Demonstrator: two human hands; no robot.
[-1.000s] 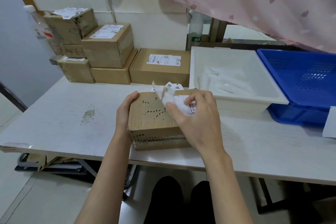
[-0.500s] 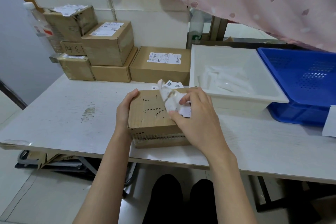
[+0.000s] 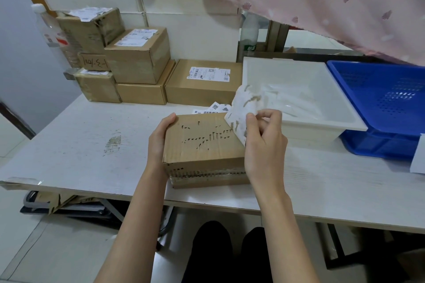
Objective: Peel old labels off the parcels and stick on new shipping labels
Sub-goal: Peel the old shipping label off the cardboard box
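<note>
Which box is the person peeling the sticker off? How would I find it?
Find the white table and go to its front edge. The box being peeled sits alone there between the left hand and right hand. Unlike the labelled boxes stacked by the wall, its top is bare and torn.

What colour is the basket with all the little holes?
Blue. The basket sits at the table's right end, seen in the head view.
</note>
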